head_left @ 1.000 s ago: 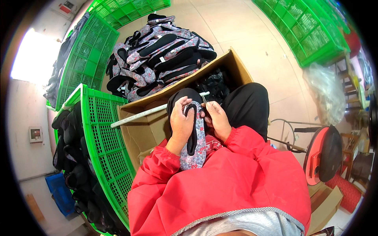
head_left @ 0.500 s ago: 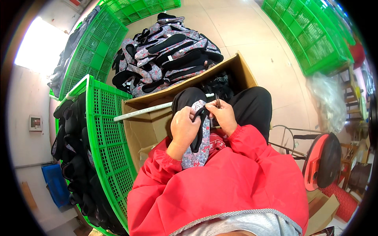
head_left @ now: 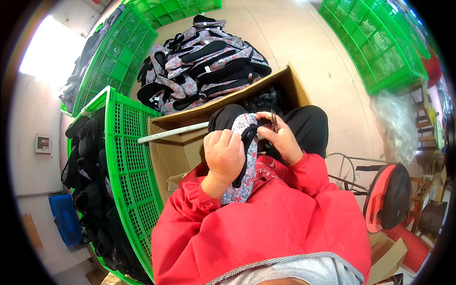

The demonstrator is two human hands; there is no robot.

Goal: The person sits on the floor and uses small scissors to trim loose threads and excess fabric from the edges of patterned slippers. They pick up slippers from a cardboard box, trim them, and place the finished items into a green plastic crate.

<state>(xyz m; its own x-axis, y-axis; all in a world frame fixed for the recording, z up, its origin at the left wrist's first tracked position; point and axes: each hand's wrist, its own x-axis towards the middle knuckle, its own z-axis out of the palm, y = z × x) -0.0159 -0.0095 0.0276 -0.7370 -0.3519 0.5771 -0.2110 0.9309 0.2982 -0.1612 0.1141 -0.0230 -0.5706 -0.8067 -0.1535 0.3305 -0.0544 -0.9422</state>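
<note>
The seated person's left hand (head_left: 225, 152) is back-up, fingers curled tightly over the side of a floral slipper (head_left: 245, 183) with black trim, gripping it. The right hand (head_left: 283, 141) is partly closed, wrist angled inward; its thumb meets the trim near the far end, and a small dark metal tool (head_left: 274, 120) is held upright among its fingers. The slipper lies lengthwise over the lap, its far end by the left knee (head_left: 223, 116). White printing (head_left: 268, 172) marks the red smock (head_left: 266, 218), and small white labels (head_left: 207, 69) show on the slipper pile (head_left: 216, 50) beyond the cardboard box (head_left: 164, 161).
</note>
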